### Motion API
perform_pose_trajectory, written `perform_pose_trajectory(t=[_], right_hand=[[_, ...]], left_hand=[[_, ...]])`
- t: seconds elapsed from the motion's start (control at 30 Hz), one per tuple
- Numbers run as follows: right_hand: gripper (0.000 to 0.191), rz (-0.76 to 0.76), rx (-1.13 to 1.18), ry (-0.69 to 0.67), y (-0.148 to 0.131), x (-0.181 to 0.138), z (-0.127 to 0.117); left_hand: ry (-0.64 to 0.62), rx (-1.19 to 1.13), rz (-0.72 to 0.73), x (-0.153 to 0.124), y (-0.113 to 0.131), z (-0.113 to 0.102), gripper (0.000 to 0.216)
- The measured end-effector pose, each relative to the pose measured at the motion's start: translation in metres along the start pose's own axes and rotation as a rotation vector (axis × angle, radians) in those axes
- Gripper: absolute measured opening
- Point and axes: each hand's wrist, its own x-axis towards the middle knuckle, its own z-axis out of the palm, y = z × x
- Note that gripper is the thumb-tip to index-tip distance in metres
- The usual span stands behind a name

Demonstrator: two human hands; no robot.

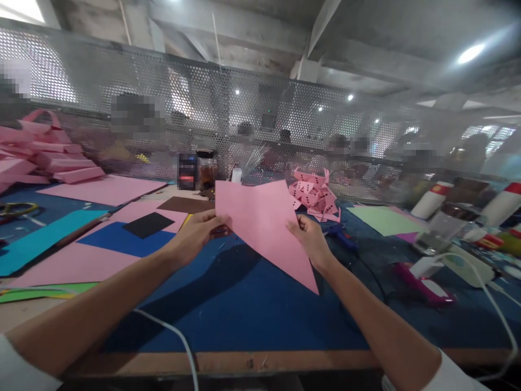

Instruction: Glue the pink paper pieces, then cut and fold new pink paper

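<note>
Left hand (195,231) and right hand (309,239) pinch pink sheet (264,222) above blue mat (244,304); perforated screen (285,108) behind.

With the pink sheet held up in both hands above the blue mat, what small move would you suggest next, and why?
Probably lower the pink paper sheet flat onto the blue mat. The left hand and right hand pinch its opposite edges in mid-air, one corner pointing down, so it has no firm backing; the mat lies directly beneath it.
</note>
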Motion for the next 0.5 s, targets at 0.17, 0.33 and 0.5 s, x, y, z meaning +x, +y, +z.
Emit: perform_pose_trajectory(t=[0.17, 0.33, 0.5], right_hand=[[0.043, 0.048, 0.239, -0.08, -0.011, -0.006, 0.003], [0.043, 0.1, 0.481, -0.133, -0.008, 0.0, 0.001], [0.04, 0.216, 0.6, -0.163, -0.011, 0.003, 0.0]], left_hand=[[0.053, -0.075, -0.006, 0.014, 0.007, -0.007, 0.011], [-0.002, -0.15, -0.063, 0.024, 0.031, -0.009, 0.012], [-0.186, -0.245, -0.14, 0.029, 0.044, 0.005, 0.019]])
